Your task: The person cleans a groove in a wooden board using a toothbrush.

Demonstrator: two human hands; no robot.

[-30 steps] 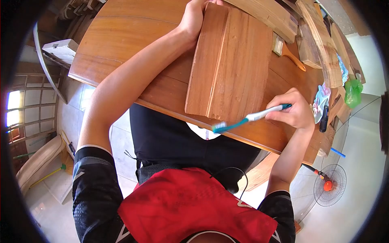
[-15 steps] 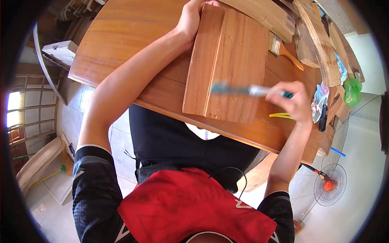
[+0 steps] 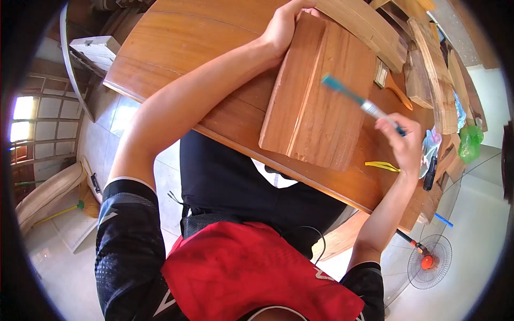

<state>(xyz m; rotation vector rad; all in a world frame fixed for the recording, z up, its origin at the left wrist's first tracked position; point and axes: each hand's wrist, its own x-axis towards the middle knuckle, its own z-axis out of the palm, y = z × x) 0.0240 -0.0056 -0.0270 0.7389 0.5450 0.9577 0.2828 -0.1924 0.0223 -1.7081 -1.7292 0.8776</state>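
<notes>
A brown wooden board (image 3: 321, 101) with a lengthwise groove lies on the wooden table in front of me. My left hand (image 3: 282, 29) grips its far left corner, the fingers curling over the far end and partly hidden. Closed round a slim tool, my right hand (image 3: 404, 136) is at the board's right side. The tool (image 3: 369, 107) has a long teal end, a silver middle and a dark grip; it is blurred, so I cannot tell its exact kind. Its teal tip points up and left, over the board to the right of the groove.
A paintbrush (image 3: 399, 95) with an orange handle lies right of the board. Wooden planks (image 3: 436, 80) line the table's far right side. A yellow strip (image 3: 382, 166), a green plastic bag (image 3: 471, 144) and a black-handled tool (image 3: 430, 174) lie at the right. A fan (image 3: 428, 261) stands lower right.
The tool's teal tip has swung away from the groove, upward and to the right. The whole scene has shifted slightly right in view, and my left hand keeps its grip on the board.
</notes>
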